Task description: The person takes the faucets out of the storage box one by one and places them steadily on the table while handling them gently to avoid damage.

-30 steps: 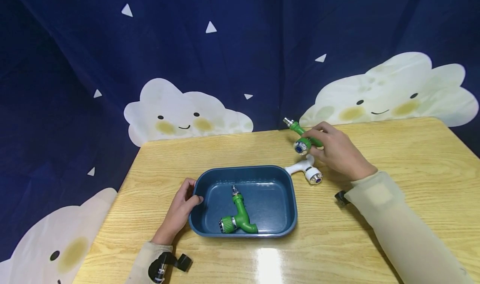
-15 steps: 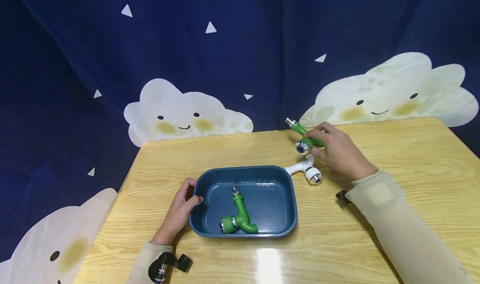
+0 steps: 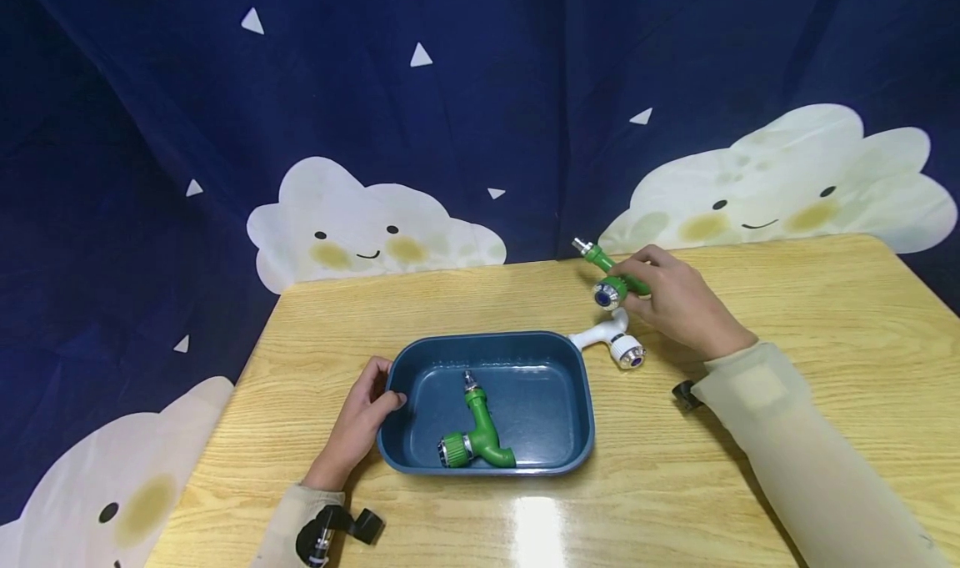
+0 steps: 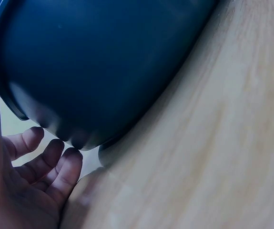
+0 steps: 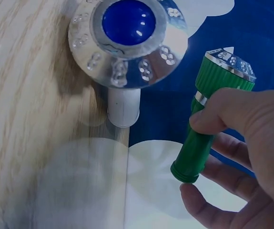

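My right hand (image 3: 678, 305) pinches a green faucet (image 3: 597, 258) near the table's back edge, thumb and fingers round its body. In the right wrist view the ribbed handle of that green faucet (image 5: 222, 76) points up. Just below it a white faucet (image 3: 600, 333) lies on the table, its spout end touching or close to the tub's corner. A dark blue tub (image 3: 583, 401) stands at the middle of the table. Inside it lies a second green faucet (image 3: 483, 426). My left hand (image 3: 356, 422) grips the tub's left end, thumb over the rim and fingers outside.
The wooden table (image 3: 847, 343) reaches to a dark blue curtain (image 3: 487, 118) printed with white clouds and triangles. A black wrist camera mount (image 3: 337, 530) is strapped to the left sleeve. Another black mount (image 3: 684, 395) shows under the right sleeve.
My right hand has shifted very slightly right and down with the green faucet. The left hand, the tub, the faucet inside it and the white faucet stay where they were.
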A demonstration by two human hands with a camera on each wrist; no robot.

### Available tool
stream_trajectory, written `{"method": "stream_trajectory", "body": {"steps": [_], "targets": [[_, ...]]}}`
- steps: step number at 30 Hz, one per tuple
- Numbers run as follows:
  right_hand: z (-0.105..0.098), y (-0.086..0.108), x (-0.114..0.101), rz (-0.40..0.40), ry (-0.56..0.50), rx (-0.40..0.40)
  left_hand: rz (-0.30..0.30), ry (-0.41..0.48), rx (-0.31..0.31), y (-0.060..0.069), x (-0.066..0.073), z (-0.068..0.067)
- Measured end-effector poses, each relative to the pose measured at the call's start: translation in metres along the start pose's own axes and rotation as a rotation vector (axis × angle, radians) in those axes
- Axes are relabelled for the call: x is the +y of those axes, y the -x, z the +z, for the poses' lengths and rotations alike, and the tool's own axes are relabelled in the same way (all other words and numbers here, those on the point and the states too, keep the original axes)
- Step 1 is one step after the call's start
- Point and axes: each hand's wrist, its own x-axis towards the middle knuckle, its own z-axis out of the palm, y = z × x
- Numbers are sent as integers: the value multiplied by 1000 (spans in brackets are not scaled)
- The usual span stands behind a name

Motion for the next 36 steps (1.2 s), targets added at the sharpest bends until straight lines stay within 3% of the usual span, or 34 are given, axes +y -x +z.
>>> {"method": "stream_trajectory", "body": {"steps": [36], "targets": [[-2, 2, 8, 30, -5, -36, -3, -3, -1, 1, 0, 0]]}}
